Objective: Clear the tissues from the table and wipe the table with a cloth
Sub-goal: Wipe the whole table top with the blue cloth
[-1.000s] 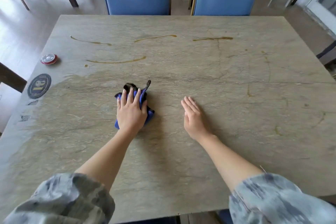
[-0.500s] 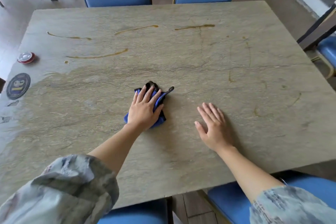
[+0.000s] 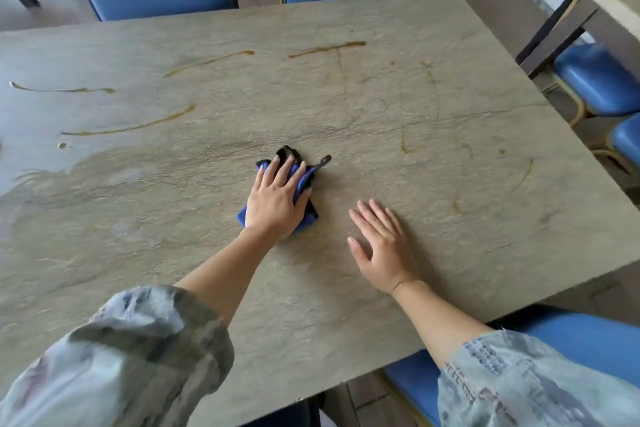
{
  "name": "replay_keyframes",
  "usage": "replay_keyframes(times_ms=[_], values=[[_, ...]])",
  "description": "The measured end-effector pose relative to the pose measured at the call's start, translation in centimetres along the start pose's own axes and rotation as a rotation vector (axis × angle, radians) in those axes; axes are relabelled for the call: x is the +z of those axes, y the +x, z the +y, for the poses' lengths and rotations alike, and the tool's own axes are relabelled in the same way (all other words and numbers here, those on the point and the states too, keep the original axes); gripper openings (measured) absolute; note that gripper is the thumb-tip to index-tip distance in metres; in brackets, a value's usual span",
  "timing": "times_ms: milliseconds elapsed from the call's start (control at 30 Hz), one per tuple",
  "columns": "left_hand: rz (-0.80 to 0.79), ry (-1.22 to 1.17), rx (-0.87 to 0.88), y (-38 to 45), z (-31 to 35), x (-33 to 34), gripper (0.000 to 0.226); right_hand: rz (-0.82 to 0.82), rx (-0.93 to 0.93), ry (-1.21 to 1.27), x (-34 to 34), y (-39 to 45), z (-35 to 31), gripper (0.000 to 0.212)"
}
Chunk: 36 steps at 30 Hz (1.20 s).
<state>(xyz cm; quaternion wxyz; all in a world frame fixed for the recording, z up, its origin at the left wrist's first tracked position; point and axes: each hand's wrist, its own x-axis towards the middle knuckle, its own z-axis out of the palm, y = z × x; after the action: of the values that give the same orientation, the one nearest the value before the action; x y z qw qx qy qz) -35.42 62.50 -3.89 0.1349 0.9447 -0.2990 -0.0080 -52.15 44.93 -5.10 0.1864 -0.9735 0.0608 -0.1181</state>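
Left hand (image 3: 275, 203) flat on blue cloth (image 3: 304, 180), fingers straight, pressing it to table (image 3: 450, 253) near centre. Right hand (image 3: 382, 246) flat on bare top just right of cloth, fingers spread, holding nothing. No tissues in view. Brown streaks (image 3: 131, 127) remain on far and left side, fainter ones right. Judgement: wiping step; keep palm pressure even, sweep cloth out to far streaks, overlap passes, refold when soiled.
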Motion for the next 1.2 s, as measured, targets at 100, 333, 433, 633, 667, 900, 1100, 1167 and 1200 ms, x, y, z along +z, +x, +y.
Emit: replay_keyframes(times_ms=[100, 333, 433, 633, 667, 900, 1100, 1167, 1200], values=[[0.018, -0.016, -0.255, 2.8, 0.7, 0.1, 0.055, -0.017, 0.004, -0.001, 0.0, 0.0, 0.0, 0.050], [-0.092, 0.023, 0.271, 2.6, -0.4, 0.2, 0.058, -0.004, -0.002, 0.013, 0.0, 0.0, 0.0, 0.050], [-0.099, 0.025, 0.409, 5.6, -4.1, -0.4, 0.056, -0.011, 0.008, 0.013, -0.1, 0.0, -0.1, 0.050], [0.003, 0.024, -0.164, 9.5, -3.4, -0.3, 0.055, -0.017, 0.000, 0.006, -0.1, -0.1, 0.0, 0.050], [-0.007, 0.024, -0.171, 9.6, -2.5, -0.2, 0.055, -0.019, -0.002, 0.004, -0.1, -0.1, 0.1, 0.050], [-0.158, 0.021, 0.562, 8.7, -1.0, 0.3, 0.059, -0.019, 0.001, -0.015, -0.1, -0.1, -0.1, 0.049], [-0.053, 0.011, 0.001, 8.8, 2.2, 1.0, 0.057, -0.026, 0.000, -0.028, -0.3, 0.0, -0.2, 0.048], [-0.067, 0.004, 0.136, 7.0, 3.8, 1.2, 0.058, -0.027, 0.003, -0.026, -0.4, -0.1, -0.2, 0.048], [-0.098, 0.004, 0.287, 6.0, 3.9, 1.2, 0.059, -0.023, 0.004, -0.024, -0.3, -0.1, -0.3, 0.047]])
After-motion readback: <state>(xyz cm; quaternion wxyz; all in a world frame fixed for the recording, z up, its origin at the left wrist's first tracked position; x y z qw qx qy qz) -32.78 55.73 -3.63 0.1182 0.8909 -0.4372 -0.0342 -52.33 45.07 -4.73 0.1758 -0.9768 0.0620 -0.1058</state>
